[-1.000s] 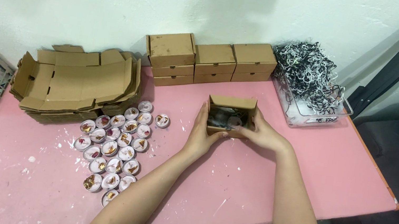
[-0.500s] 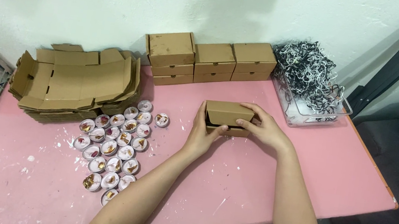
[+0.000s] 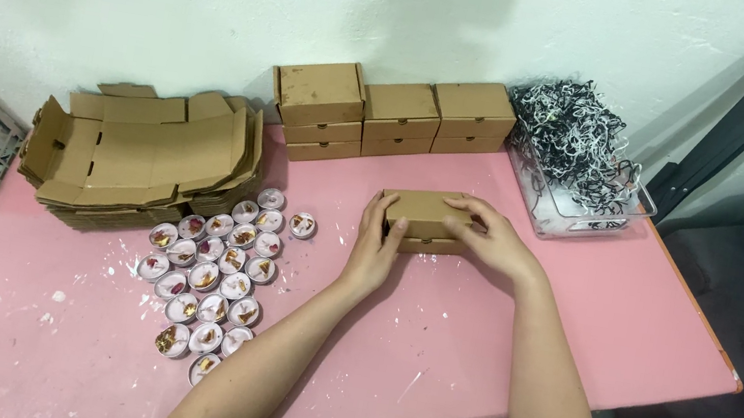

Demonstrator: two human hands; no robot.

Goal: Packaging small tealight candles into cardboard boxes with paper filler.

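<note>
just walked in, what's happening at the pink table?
A person has both hands on a small brown cardboard box lying shut on the pink table: left hand at its left end, right hand over the lid. Closed boxes are stacked by the wall, flat box blanks are piled at left beside small round tins, and a clear tray of shredded paper sits at right.

Pink tabletop (image 3: 569, 350): flat cardboard blanks (image 3: 141, 158) at left, clustered tealight candles (image 3: 217, 274), stacked closed boxes (image 3: 391, 118), clear tray of shredded paper (image 3: 576, 147).
</note>
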